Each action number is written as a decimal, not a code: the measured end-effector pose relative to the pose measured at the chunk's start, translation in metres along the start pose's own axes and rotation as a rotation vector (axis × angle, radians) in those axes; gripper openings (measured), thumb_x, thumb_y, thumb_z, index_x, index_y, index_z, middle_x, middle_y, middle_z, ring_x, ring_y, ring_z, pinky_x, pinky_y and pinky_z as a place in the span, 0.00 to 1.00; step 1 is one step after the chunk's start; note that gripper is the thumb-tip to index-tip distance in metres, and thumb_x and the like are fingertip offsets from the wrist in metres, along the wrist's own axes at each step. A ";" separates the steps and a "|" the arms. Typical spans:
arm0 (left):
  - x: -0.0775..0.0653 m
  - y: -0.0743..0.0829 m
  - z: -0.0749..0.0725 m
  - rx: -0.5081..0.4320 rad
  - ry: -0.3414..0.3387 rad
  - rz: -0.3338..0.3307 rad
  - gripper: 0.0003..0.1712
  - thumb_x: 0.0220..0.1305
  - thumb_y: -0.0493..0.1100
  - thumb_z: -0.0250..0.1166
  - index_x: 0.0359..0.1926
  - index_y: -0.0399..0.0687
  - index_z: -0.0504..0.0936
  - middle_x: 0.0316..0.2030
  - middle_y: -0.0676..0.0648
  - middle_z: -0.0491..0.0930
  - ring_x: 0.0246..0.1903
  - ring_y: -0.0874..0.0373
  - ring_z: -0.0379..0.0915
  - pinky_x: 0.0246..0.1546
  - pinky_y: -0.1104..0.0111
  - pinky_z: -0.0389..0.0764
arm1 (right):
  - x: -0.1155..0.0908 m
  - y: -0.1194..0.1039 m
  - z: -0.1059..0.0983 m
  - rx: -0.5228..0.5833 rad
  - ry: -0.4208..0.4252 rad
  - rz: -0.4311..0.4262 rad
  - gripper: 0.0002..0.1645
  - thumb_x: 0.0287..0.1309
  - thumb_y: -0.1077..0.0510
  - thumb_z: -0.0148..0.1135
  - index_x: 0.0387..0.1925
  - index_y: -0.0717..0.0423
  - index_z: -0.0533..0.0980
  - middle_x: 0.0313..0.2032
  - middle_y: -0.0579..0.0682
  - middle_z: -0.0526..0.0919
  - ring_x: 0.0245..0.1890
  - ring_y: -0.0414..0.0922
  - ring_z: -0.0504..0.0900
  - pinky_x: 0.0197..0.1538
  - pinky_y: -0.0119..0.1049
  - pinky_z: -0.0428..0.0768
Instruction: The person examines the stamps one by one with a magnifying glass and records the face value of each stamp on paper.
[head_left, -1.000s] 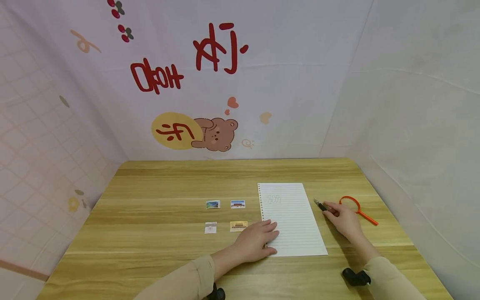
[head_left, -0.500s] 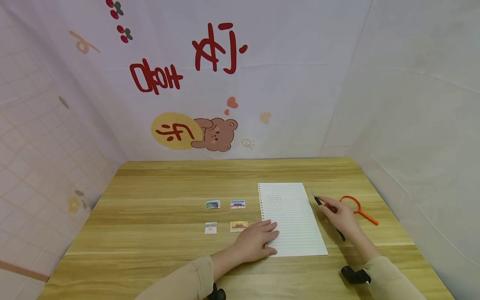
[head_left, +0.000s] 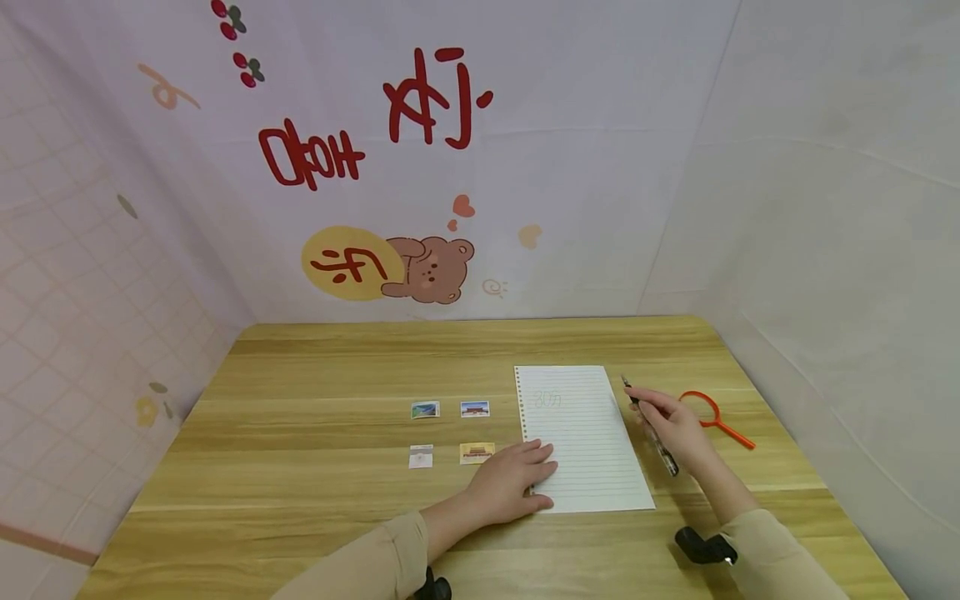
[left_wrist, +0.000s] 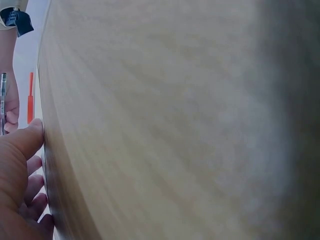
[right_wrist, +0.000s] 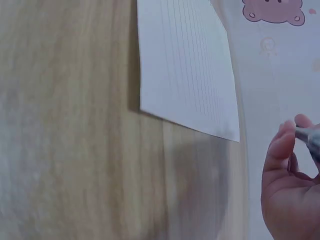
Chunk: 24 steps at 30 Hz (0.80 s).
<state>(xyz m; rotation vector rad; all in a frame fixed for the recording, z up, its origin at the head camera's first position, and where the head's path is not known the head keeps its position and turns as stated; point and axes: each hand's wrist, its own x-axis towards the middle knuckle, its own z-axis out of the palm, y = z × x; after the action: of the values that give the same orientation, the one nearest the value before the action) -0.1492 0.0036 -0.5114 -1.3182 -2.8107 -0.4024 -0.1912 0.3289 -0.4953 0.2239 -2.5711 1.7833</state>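
A lined white sheet of paper (head_left: 582,433) lies on the wooden table (head_left: 315,467), with faint writing near its top. My left hand (head_left: 513,486) rests flat on the sheet's lower left corner, fingers straight. My right hand (head_left: 671,425) holds a dark pen (head_left: 649,428) just off the sheet's right edge, tip pointing away from me. In the right wrist view the paper (right_wrist: 187,70) lies beyond my right hand's fingers (right_wrist: 280,150), which grip the pen (right_wrist: 309,137). The left wrist view shows my left hand's fingers (left_wrist: 20,150) on blurred table.
Several small picture stamps (head_left: 425,409) (head_left: 475,408) (head_left: 422,456) (head_left: 477,452) lie left of the paper. An orange magnifying glass (head_left: 712,417) lies right of my right hand. Printed fabric walls (head_left: 420,167) enclose the table on three sides.
My right hand has lifted the pen off the table and drawn it slightly toward the paper's right edge, swinging the barrel back. My left hand has stayed put.
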 end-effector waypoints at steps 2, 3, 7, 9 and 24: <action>0.000 0.000 0.000 -0.001 0.000 0.001 0.31 0.65 0.58 0.65 0.66 0.52 0.77 0.68 0.49 0.69 0.70 0.55 0.59 0.68 0.65 0.61 | 0.001 -0.001 0.001 0.084 -0.025 -0.004 0.24 0.76 0.58 0.48 0.66 0.68 0.69 0.46 0.59 0.81 0.38 0.47 0.81 0.37 0.37 0.84; 0.000 0.000 -0.001 -0.002 -0.001 0.001 0.31 0.65 0.58 0.65 0.66 0.52 0.77 0.68 0.49 0.69 0.70 0.55 0.59 0.68 0.65 0.61 | 0.001 -0.002 0.001 0.130 -0.040 -0.015 0.25 0.76 0.60 0.47 0.67 0.71 0.66 0.47 0.56 0.81 0.40 0.46 0.82 0.41 0.37 0.84; 0.000 0.001 -0.001 -0.003 0.000 0.003 0.31 0.65 0.58 0.65 0.66 0.52 0.77 0.68 0.49 0.69 0.70 0.55 0.60 0.68 0.66 0.61 | 0.002 -0.004 0.003 0.339 -0.094 -0.090 0.26 0.74 0.68 0.46 0.69 0.76 0.59 0.46 0.48 0.81 0.44 0.41 0.83 0.50 0.37 0.82; 0.000 0.001 -0.002 -0.001 0.001 0.004 0.31 0.65 0.58 0.65 0.66 0.51 0.77 0.68 0.49 0.69 0.70 0.56 0.60 0.68 0.66 0.61 | 0.003 -0.005 0.005 0.408 -0.107 -0.133 0.27 0.72 0.71 0.47 0.69 0.77 0.57 0.45 0.46 0.81 0.44 0.38 0.83 0.51 0.35 0.81; 0.001 0.000 -0.002 -0.004 -0.011 -0.001 0.32 0.65 0.59 0.65 0.66 0.52 0.76 0.68 0.50 0.69 0.70 0.55 0.59 0.68 0.66 0.61 | 0.024 -0.001 0.019 0.321 0.074 -0.051 0.24 0.66 0.64 0.61 0.57 0.79 0.71 0.37 0.50 0.87 0.35 0.36 0.85 0.41 0.31 0.84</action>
<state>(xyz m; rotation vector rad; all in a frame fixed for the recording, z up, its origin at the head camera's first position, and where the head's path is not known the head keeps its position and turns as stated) -0.1498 0.0041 -0.5095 -1.3235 -2.8214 -0.4017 -0.2131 0.3087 -0.4993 0.2174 -2.1980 2.1331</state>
